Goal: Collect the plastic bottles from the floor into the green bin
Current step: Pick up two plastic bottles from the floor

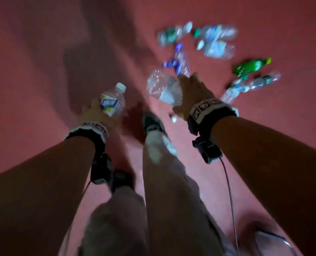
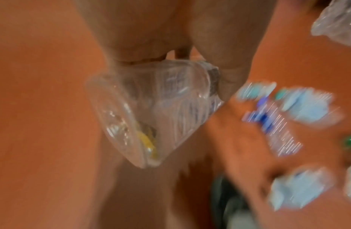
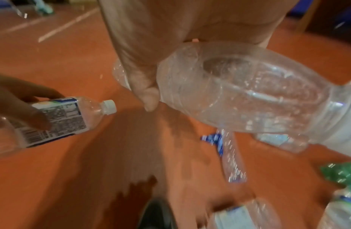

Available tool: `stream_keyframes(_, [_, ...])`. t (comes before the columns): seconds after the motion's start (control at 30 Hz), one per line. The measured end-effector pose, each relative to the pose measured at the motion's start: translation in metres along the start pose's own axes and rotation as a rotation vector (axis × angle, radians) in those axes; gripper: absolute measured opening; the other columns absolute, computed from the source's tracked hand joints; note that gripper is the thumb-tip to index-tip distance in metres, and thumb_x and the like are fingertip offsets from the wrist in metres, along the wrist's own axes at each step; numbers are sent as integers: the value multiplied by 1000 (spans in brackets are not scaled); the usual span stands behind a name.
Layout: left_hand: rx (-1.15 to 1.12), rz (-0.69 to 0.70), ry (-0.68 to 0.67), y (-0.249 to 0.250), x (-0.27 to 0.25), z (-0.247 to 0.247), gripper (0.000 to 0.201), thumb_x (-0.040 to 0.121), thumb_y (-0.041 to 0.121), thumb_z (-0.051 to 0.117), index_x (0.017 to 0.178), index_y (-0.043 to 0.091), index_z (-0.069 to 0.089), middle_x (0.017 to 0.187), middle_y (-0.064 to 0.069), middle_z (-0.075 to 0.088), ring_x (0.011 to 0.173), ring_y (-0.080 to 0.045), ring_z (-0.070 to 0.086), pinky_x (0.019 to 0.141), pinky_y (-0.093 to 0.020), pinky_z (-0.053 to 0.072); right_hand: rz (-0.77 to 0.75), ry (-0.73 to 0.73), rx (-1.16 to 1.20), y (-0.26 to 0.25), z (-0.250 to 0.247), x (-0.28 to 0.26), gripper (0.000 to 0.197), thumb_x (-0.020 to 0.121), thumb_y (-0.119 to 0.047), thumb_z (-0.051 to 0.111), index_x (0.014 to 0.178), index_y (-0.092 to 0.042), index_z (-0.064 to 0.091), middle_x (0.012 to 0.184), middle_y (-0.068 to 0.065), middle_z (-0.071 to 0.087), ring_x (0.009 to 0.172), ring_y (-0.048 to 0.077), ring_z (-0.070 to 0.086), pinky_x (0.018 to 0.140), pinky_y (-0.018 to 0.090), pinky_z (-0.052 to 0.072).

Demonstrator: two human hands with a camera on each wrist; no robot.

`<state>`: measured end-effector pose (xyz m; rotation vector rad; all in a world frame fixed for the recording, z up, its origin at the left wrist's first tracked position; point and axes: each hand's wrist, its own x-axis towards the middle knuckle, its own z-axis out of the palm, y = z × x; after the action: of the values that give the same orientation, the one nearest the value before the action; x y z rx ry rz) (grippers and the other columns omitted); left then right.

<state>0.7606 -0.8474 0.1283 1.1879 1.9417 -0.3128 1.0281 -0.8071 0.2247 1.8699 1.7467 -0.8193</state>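
Note:
My left hand [image 1: 96, 112] grips a small clear bottle [image 1: 113, 100] with a white cap and a blue, white and yellow label; its base [image 2: 143, 117] fills the left wrist view, and it also shows at the left [image 3: 59, 119] of the right wrist view. My right hand [image 1: 188, 91] grips a larger crumpled clear bottle [image 1: 164, 87], seen close up [image 3: 239, 96] in the right wrist view. Several more plastic bottles lie on the red floor ahead: a blue-labelled one [image 1: 179, 61], a green one [image 1: 251, 66], clear ones [image 1: 214, 41]. The green bin is not in view.
My two legs in light trousers and dark shoes [image 1: 151, 122] stand on the red floor [image 1: 42, 71], just short of the bottle pile. White lines [image 3: 66, 26] mark the floor further off. A cable [image 1: 229, 191] hangs from my right wrist.

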Motion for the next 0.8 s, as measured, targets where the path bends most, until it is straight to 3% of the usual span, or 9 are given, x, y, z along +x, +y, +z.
stream_keyframes(0.07, [-61,151,76,41,-37,-64,68,72,66,59,125,25,53,124,-9,61,112,-32,59,95,-42,49,55,142,74,2,-60,-57,101,77,-30,75,155,-18,13,144,13,30,121,37,49,94,43,47])
stream_keyframes(0.13, [-187,355,205,99,-107,-136,57,73,63,62,111,21,60,106,-1,68,96,-24,66,85,-35,53,122,241,152,13,-123,-128,104,78,-33,70,157,-20,4,153,11,25,129,35,43,101,43,45])
stream_keyframes(0.2, [-228,483,216,151,-197,-199,39,75,44,74,106,28,57,91,8,65,86,-20,66,78,-28,48,197,342,213,28,-181,-209,95,81,-38,67,154,-19,10,150,9,31,130,33,42,100,42,45])
stream_keyframes(0.3, [-131,691,251,210,-312,-269,57,64,45,77,113,30,52,94,2,67,86,-26,67,75,-31,52,308,522,264,51,-250,-328,77,84,-43,63,146,-21,23,134,3,42,122,27,48,89,37,45])
stream_keyframes(0.43, [38,964,341,292,-454,-338,65,64,56,67,123,35,48,103,1,63,92,-24,64,80,-30,50,397,793,315,91,-324,-470,77,85,-39,60,149,-20,21,136,2,41,123,25,47,92,39,47])
stream_keyframes(0.53, [51,1154,429,338,-551,-360,71,56,66,59,119,36,49,100,2,63,90,-23,64,81,-33,52,475,984,331,124,-357,-563,77,83,-38,59,148,-21,22,135,2,42,121,26,48,90,41,49])
stream_keyframes(0.6, [66,1253,465,363,-604,-360,68,60,65,62,120,36,49,104,-1,63,95,-26,64,82,-34,50,536,1081,326,146,-361,-617,74,83,-38,59,146,-21,25,132,3,44,120,26,49,89,40,48])
stream_keyframes(0.7, [58,1400,502,394,-674,-341,59,69,59,69,118,32,51,108,-3,64,99,-27,64,82,-34,50,615,1164,316,179,-347,-682,71,83,-40,59,144,-21,28,131,1,46,120,25,48,89,40,47])
stream_keyframes(0.8, [53,1501,457,427,-731,-300,49,67,59,70,102,33,49,103,-2,65,94,-27,65,81,-35,51,694,1218,327,220,-320,-735,77,83,-52,60,145,-21,28,133,0,48,123,24,49,92,40,45])
